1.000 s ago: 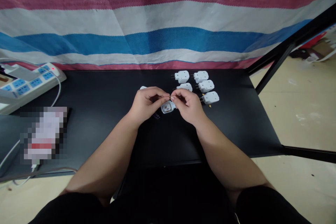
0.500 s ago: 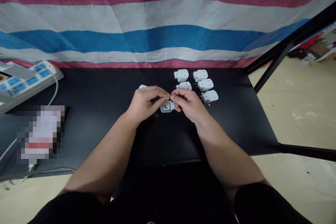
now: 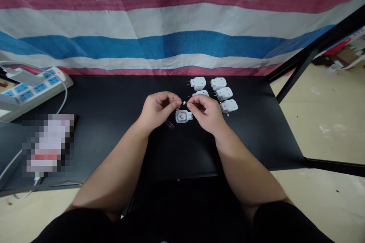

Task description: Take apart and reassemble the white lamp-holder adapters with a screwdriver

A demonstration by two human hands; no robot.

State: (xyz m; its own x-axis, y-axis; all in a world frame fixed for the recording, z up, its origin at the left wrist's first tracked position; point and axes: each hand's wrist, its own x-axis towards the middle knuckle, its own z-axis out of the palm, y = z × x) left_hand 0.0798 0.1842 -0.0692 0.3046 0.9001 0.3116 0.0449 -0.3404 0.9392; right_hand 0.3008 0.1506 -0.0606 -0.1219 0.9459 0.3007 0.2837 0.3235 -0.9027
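Between my two hands hangs a tiny pale part [image 3: 184, 103] with thin ends, one end pinched by each hand. My left hand [image 3: 159, 112] has thumb and forefinger closed on its left end. From the other side, my right hand [image 3: 205, 113] pinches the right end. Just below them an open white plug housing [image 3: 182, 116] lies on the black table, with small parts inside. Dark thin pieces [image 3: 169, 123] lie beside the housing, near my left wrist. The tiny part is too small to make out further.
Several white plugs with metal pins [image 3: 224, 93] stand behind and beside my right hand, with small brass-coloured bits nearby. A power strip [image 3: 40, 87] lies at the left, a blurred phone-like object [image 3: 51, 142] with a cable before it. A black frame [image 3: 299, 68] borders the right.
My hands have drawn slightly apart, and the tiny pale part now shows between them. More of the white housing below is uncovered. The view has shifted slightly.
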